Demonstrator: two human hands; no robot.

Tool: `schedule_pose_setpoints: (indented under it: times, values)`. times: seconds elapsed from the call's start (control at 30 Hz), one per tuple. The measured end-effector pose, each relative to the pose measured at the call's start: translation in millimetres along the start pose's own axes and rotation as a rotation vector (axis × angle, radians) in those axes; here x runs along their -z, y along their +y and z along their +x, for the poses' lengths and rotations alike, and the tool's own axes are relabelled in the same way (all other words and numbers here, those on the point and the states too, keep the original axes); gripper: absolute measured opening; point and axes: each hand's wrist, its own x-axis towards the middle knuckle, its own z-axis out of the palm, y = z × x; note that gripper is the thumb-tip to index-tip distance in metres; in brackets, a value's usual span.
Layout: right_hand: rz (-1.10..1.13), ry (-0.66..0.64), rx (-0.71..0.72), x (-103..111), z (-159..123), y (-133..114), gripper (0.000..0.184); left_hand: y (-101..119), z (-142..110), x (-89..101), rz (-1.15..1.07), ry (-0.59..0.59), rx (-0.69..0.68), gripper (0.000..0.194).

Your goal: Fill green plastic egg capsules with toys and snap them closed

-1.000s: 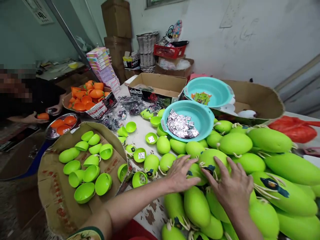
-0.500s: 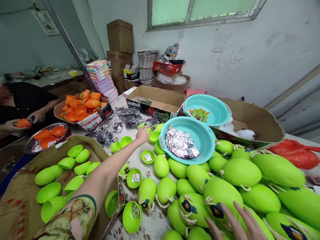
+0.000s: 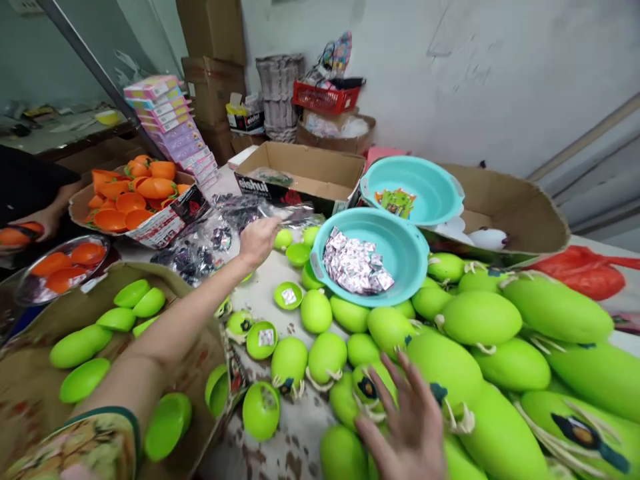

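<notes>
My left hand (image 3: pixel 259 240) is closed on a clear plastic bag (image 3: pixel 299 215) at the back of the table, beside other clear bags of dark pieces (image 3: pixel 200 247). What the bag holds is blurred. My right hand (image 3: pixel 403 420) is open, fingers spread, over a heap of green egg-shaped shells (image 3: pixel 483 317). Several shells carry pale cords and a dark flower-like piece. Between my hands lie open green half shells, one with a small white-pink packet (image 3: pixel 289 295) inside. A turquoise basin (image 3: pixel 405 263) of such packets (image 3: pixel 357 261) rests against the green shells.
Behind stands a second turquoise basin (image 3: pixel 430 193) with colourful packets, beside open cardboard boxes (image 3: pixel 315 167). At left are a carton of green half shells (image 3: pixel 30 347), a box of orange shells (image 3: pixel 131 202) and a co-worker's hand (image 3: pixel 46 223). A red plastic bag (image 3: pixel 583 272) lies right.
My left hand has moved from the green half shells to the clear bag and closed. My right hand has shifted left over the green shells. The view has tilted down.
</notes>
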Motion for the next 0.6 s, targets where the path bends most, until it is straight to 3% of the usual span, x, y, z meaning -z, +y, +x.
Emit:
schedule_pose_setpoints:
  times: [0.03, 0.1, 0.13, 0.17, 0.2, 0.23, 0.27, 0.33, 0.37, 0.4, 0.47, 0.53, 0.6]
  values:
    - [0.213, 0.008, -0.106, -16, 7, -6, 0.1, 12, -35, 12.4, -0.021, -0.003, -0.083, 0.029]
    - [0.511, -0.008, -0.264, -44, 17, -11, 0.118, 42, -112, 32.4, -0.195, 0.086, -0.501, 0.027]
    - [0.612, -0.03, -0.349, -55, 20, -12, 0.111, 59, -150, 39.3, -0.283, 0.094, -0.642, 0.026]
    - [0.676, -0.026, -0.422, -64, 20, -12, 0.096, 74, -184, 43.9, -0.334, 0.093, -0.694, 0.023]
    - [0.71, -0.01, -0.493, -70, 17, -12, 0.078, 87, -214, 46.2, -0.348, 0.104, -0.617, 0.022]
    - [0.727, 0.031, -0.558, -75, 12, -12, 0.06, 97, -238, 46.6, -0.371, 0.129, -0.449, 0.021]
    - [0.73, 0.081, -0.62, -79, 5, -13, 0.047, 103, -256, 45.7, -0.429, 0.13, -0.261, 0.035]
    - [0.742, 0.167, -0.719, -84, -17, -16, 0.038, 109, -276, 42.1, -0.666, 0.094, 0.123, 0.07]
    - [0.762, 0.182, -0.759, -86, -30, -19, 0.038, 110, -280, 40.2, -0.828, 0.058, 0.272, 0.076]
    - [0.789, 0.174, -0.791, -87, -43, -21, 0.039, 109, -283, 38.6, -0.985, 0.031, 0.383, 0.071]
    - [0.853, 0.082, -0.86, -86, -65, -26, 0.045, 107, -288, 36.8, -1.201, 0.042, 0.516, 0.037]
    - [0.91, -0.04, -0.933, -79, -81, -29, 0.055, 107, -300, 37.0, -1.227, 0.124, 0.577, 0.019]
    - [0.918, -0.097, -0.984, -72, -91, -27, 0.06, 108, -320, 37.8, -1.115, 0.215, 0.56, 0.011]
